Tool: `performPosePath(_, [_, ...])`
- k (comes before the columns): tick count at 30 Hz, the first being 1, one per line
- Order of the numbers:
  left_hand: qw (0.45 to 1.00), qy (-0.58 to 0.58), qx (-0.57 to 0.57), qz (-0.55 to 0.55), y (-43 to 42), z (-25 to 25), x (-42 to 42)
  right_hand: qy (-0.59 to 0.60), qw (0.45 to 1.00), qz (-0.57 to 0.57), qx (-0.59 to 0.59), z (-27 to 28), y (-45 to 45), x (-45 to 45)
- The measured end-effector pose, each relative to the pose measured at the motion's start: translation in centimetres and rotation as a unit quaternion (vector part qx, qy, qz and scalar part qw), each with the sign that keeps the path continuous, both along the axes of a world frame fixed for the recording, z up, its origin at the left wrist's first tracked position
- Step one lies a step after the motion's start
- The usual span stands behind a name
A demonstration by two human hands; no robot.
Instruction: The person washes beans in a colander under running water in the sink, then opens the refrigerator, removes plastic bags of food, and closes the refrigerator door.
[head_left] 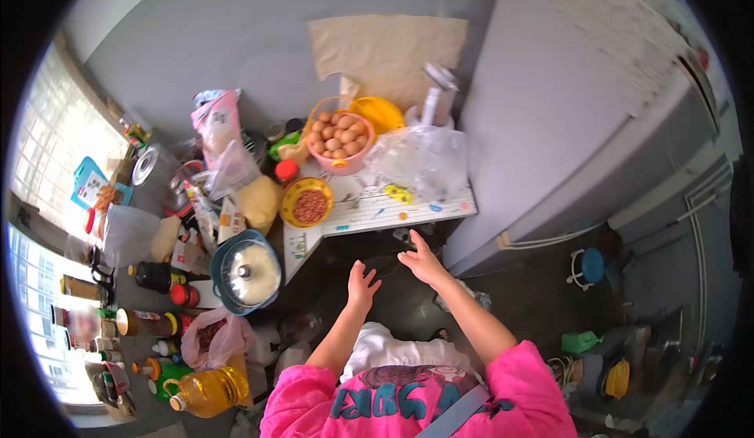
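Observation:
My left hand (362,285) is held in the air before my body, fingers apart and nothing in it. To its right, my right hand (422,260) is also raised with spread fingers, just below the front edge of the white table (353,219). Neither hand touches anything. Beyond them on the table are a yellow bowl of reddish beans or nuts (308,202), a pink basket of brown eggs (339,164) and a clear plastic bag (424,157). A blue pot with a glass lid (246,271) stands left of my left hand.
Bottles, jars and bags crowd the left side, with an oil bottle (210,392) lying near a pink bag (216,340). A tall grey cabinet or fridge (550,116) stands at the right. On the floor beyond is a blue stool (592,266).

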State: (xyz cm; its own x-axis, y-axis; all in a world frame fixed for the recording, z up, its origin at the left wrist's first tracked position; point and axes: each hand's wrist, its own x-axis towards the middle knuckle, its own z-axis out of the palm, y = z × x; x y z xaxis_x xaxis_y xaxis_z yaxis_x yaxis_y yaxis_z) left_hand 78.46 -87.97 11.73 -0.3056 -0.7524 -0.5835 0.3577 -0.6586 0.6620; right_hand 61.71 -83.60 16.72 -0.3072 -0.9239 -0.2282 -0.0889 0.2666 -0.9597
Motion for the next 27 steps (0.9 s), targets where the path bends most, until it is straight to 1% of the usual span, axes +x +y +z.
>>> performPosePath(4, [0.992, 0.047, -0.044, -0.112, 5.4, 2.1, -8.9, 0.158, 0.986, -0.017, -0.053, 2.3, 7.1, -7.3])
performPosePath(5, [0.987, 0.056, -0.058, -0.138, 6.8, 2.7, -11.1, 0.260, 0.961, -0.025, -0.091, 2.8, 8.6, -9.0])
performPosePath(7, [0.977, 0.086, -0.080, -0.179, 9.3, 3.2, -15.0, 0.363, 0.924, -0.037, -0.111, 5.2, 11.2, -11.8])
performPosePath(9, [0.970, 0.117, -0.095, -0.193, 11.7, 4.5, -17.9, 0.406, 0.907, -0.039, -0.102, 7.9, 13.1, -13.9])
performPosePath(11, [0.955, 0.176, -0.109, -0.212, 13.3, 5.6, -20.0, 0.473, 0.878, -0.017, -0.069, 10.4, 14.7, -15.5])
performPosePath(14, [0.932, 0.194, -0.173, -0.252, 13.9, 7.1, -22.7, 0.652, 0.752, 0.009, -0.095, 11.9, 16.2, -17.9])
performPosePath(16, [0.926, 0.187, -0.195, -0.264, 13.6, 7.9, -24.3, 0.705, 0.702, 0.012, -0.101, 11.4, 16.2, -19.8])
performPosePath(18, [0.919, 0.177, -0.206, -0.285, 13.1, 8.9, -25.8, 0.751, 0.654, 0.012, -0.094, 11.4, 16.1, -21.3])
performPosePath(21, [0.905, 0.122, -0.245, -0.325, 12.1, 8.3, -29.2, 0.804, 0.592, 0.014, -0.053, 11.8, 15.5, -23.2])
performPosePath(22, [0.886, 0.112, -0.291, -0.344, 11.5, 7.7, -30.5, 0.820, 0.570, 0.021, -0.042, 12.0, 15.2, -23.6])
performPosePath(23, [0.872, 0.123, -0.333, -0.337, 11.2, 7.2, -32.0, 0.839, 0.544, 0.026, -0.018, 11.9, 15.0, -23.9])
performPosePath(25, [0.852, 0.089, -0.379, -0.350, 11.2, 8.8, -33.7, 0.870, 0.490, 0.040, 0.025, 11.5, 14.6, -24.1])
performPosePath(26, [0.850, 0.078, -0.421, -0.308, 10.7, 5.6, -35.2, 0.882, 0.469, 0.040, 0.034, 11.6, 14.4, -24.1])
performPosePath(27, [0.826, 0.032, -0.481, -0.293, 10.7, 6.0, -35.4, 0.884, 0.464, 0.043, 0.038, 11.4, 14.1, -24.3])
